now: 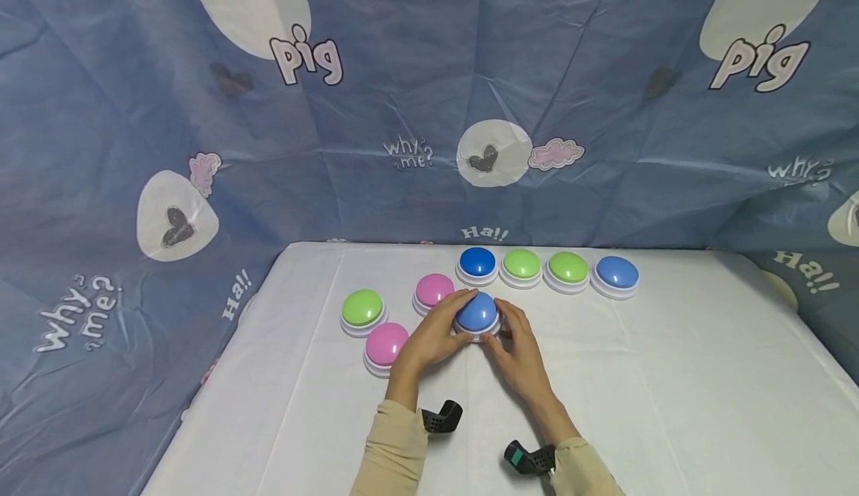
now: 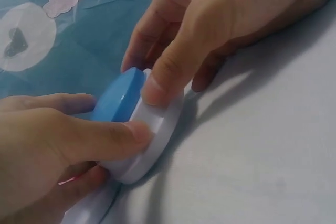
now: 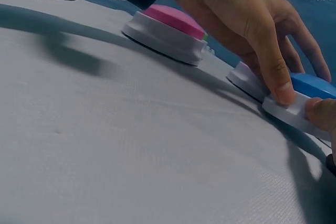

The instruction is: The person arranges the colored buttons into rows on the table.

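Cloth point(image 1: 403, 108), big and blue, hangs at the back, with words and hearts on it. In front is a white worktop point(image 1: 705, 377). Two tan sleeves point(image 1: 394, 440) reach over it. The left hand point(image 1: 432, 343) grips one side of a light blue button point(image 1: 476, 313) and the right hand point(image 1: 523, 354) grips the other, with both thumbs on its white base. This button is near the back of the worktop, in front of a dark blue button point(image 1: 478, 262). It is hard to tell if it sits flat. A pink button point(image 1: 433, 289) is just to its left, and a second pink button point(image 1: 387, 344) is by the left wrist, near a green button point(image 1: 362, 307). Two more green buttons point(image 1: 521, 263) and a second light blue button point(image 1: 617, 272) finish the back row. Black gadgets point(image 1: 443, 418) sit by the wrists.
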Demonstrator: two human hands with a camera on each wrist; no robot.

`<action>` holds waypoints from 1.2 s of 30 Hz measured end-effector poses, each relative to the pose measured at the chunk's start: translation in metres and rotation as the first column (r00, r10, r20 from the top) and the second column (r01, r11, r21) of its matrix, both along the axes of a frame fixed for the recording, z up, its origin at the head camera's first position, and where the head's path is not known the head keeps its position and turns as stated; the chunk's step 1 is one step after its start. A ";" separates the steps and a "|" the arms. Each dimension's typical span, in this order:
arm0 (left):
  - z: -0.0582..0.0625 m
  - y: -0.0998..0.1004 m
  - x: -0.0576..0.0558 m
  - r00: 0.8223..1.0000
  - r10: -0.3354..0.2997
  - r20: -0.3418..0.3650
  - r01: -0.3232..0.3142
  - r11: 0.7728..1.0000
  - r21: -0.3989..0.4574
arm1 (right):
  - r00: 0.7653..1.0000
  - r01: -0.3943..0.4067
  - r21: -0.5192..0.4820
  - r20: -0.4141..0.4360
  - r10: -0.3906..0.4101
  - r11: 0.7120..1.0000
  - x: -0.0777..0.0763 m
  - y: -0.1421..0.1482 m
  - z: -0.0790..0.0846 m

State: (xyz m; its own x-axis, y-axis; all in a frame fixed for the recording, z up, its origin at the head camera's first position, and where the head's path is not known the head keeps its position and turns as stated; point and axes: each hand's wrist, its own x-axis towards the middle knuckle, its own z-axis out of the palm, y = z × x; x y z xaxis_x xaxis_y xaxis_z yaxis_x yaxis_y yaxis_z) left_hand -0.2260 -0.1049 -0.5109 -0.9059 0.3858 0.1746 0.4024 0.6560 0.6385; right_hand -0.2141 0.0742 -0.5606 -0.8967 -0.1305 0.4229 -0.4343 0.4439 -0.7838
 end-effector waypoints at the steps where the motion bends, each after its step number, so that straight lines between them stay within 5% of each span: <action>1: -0.001 0.000 -0.001 1.000 0.003 -0.001 -0.003 1.000 0.000 | 1.000 0.001 -0.002 -0.007 -0.001 1.000 -0.001 0.000 0.000; 8: -0.004 0.003 -0.004 1.000 0.021 -0.009 -0.021 1.000 0.017 | 0.999 0.007 0.007 -0.046 -0.007 1.000 -0.005 -0.001 -0.002; 36: -0.015 0.009 -0.011 0.996 0.084 -0.004 -0.084 0.995 0.045 | 0.995 0.086 0.113 0.039 -0.091 0.990 -0.013 -0.005 0.000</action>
